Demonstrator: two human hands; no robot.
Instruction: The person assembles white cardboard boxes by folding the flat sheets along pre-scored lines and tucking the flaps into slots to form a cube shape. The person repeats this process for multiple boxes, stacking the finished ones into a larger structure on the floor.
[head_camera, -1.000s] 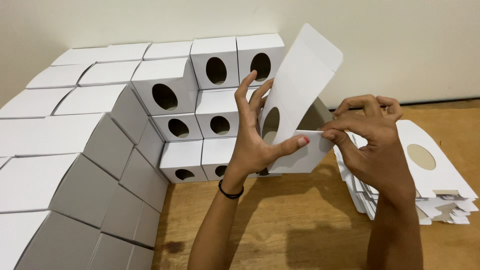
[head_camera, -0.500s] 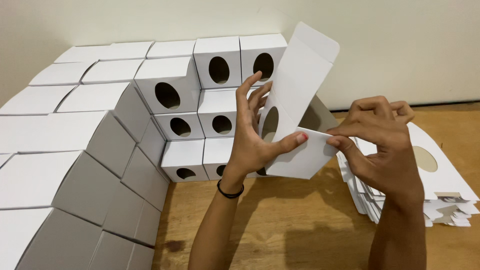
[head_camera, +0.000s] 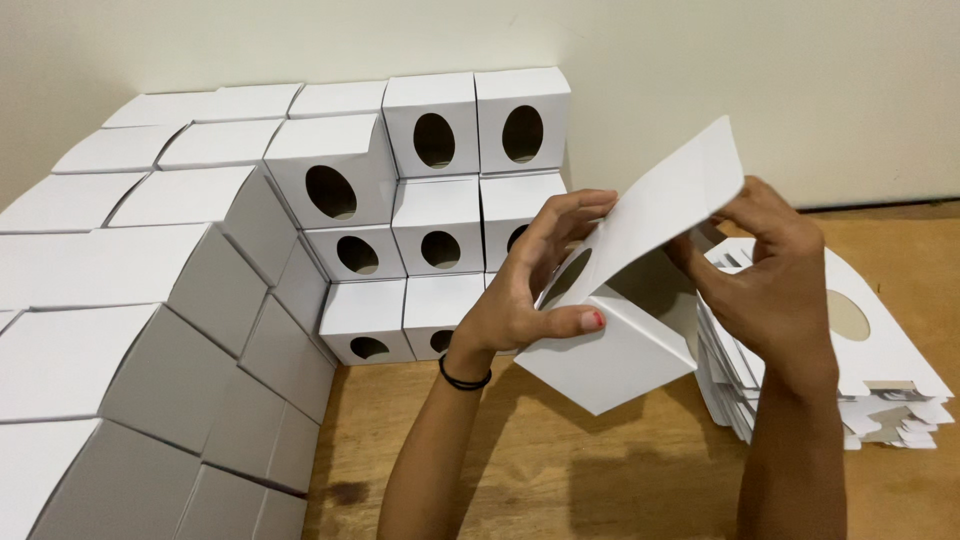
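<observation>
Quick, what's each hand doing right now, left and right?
Left hand: closed on the half-folded white box, thumb across its front panel.
Right hand: gripping the same box at its far side.

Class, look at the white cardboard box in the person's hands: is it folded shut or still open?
Still open. The white cardboard box has its top flap raised, the left hand gripping one side, the right hand behind it.

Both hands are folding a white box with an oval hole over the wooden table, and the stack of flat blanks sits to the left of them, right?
Not quite: in the head view the stack of flat blanks lies to the right of the hands; finished boxes are on the left. The rest holds.
</observation>
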